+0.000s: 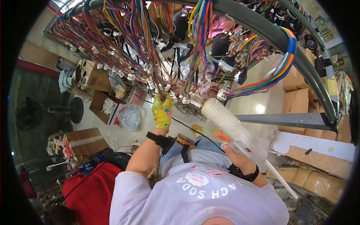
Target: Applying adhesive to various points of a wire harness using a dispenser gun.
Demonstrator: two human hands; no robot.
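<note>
A row of wire bundles [140, 22] hangs from the curved upper edge of a dark metal frame [258, 28], filling it from the left corner to the right. The strands are red, blue, yellow, green, grey, white and brown, gathered thick near the top and fanning into a tangle below, where small white connectors [221, 93] sit at many of the ends. At the right, one bundle is bound to the frame's bend with blue tape [291, 45], its colours lying side by side before they sweep left into the tangle.

The left hand [162, 114], in a yellow glove with coloured spots, has its grip together on the lower ends of the wire bundles, left of the frame's middle; which strands it pinches cannot be told.

The right hand [242, 159] is bare, its grip clamped on the rear of a hand tool [235, 127]. The tool is a pale, ribbed cylinder, smoother and translucent toward the back, with an orange lever [224, 137] by the thumb and a white cord [281, 179] behind. Its tan-rimmed front end points up and left, just beside the connectors; whether they touch is unclear.
</note>
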